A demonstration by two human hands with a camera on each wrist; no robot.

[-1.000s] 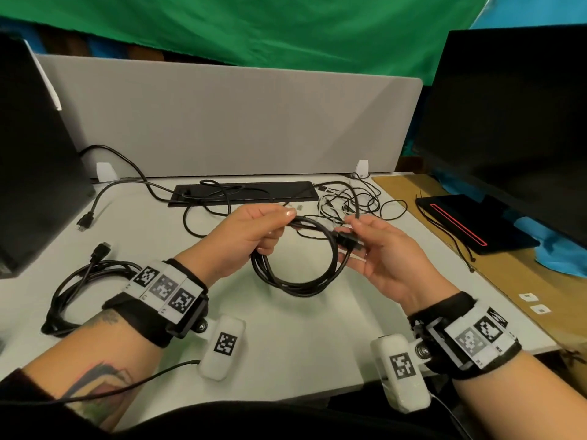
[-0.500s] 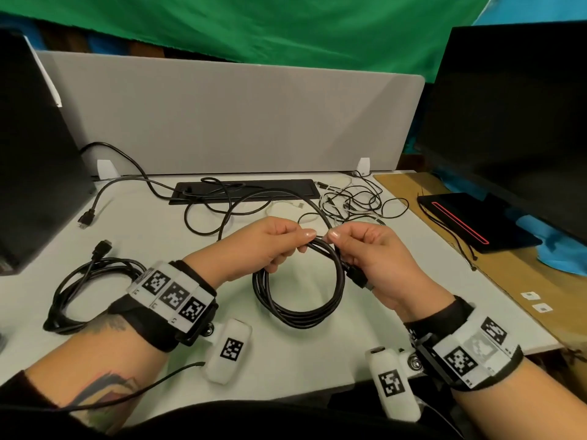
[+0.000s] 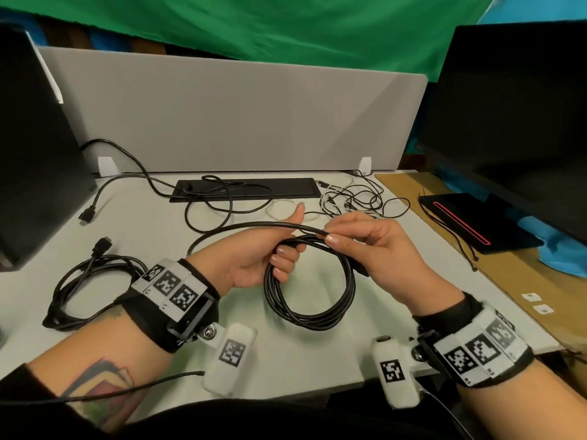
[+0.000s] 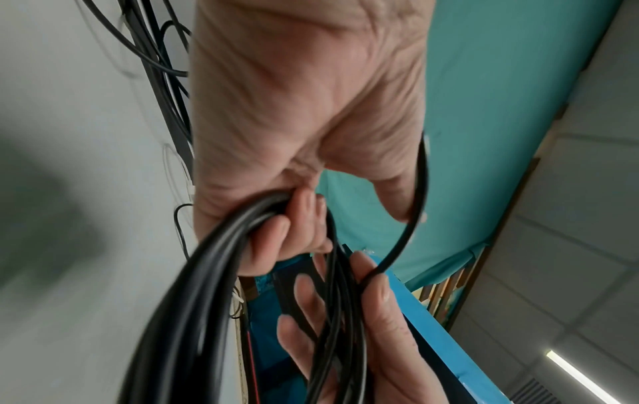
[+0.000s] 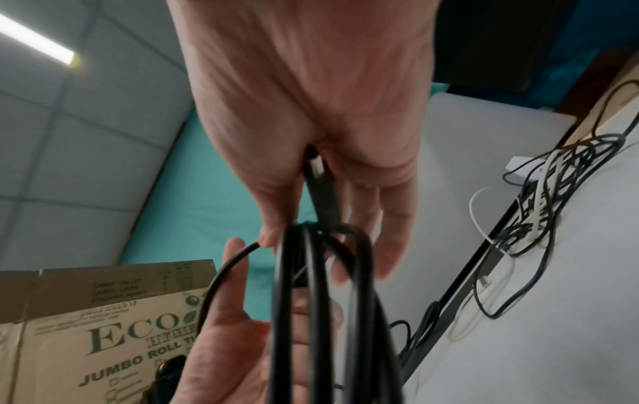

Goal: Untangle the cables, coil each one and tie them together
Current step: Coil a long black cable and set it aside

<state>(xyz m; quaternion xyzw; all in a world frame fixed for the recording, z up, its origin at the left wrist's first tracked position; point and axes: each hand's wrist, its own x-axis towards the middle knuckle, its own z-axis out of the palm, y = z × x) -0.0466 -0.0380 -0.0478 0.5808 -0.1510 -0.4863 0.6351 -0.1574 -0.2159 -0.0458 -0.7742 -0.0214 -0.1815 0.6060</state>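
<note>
Black cable [image 3: 309,282] hangs in round loops; left hand [image 3: 254,260] grips them; right hand [image 3: 374,249] pinches its strand

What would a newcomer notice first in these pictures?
First, the black cable coil held up above the middle of the white desk: the left hand grips its loops, and the right hand pinches the loose strand. Next, a second coiled cable lies at the left, and a tangle of thin cables at the back.

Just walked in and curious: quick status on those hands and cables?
Left hand grips the coiled black cable. Right hand pinches its loose strand, laying another loop. Tangled thin cables wait behind; one black coil lies left.
</note>
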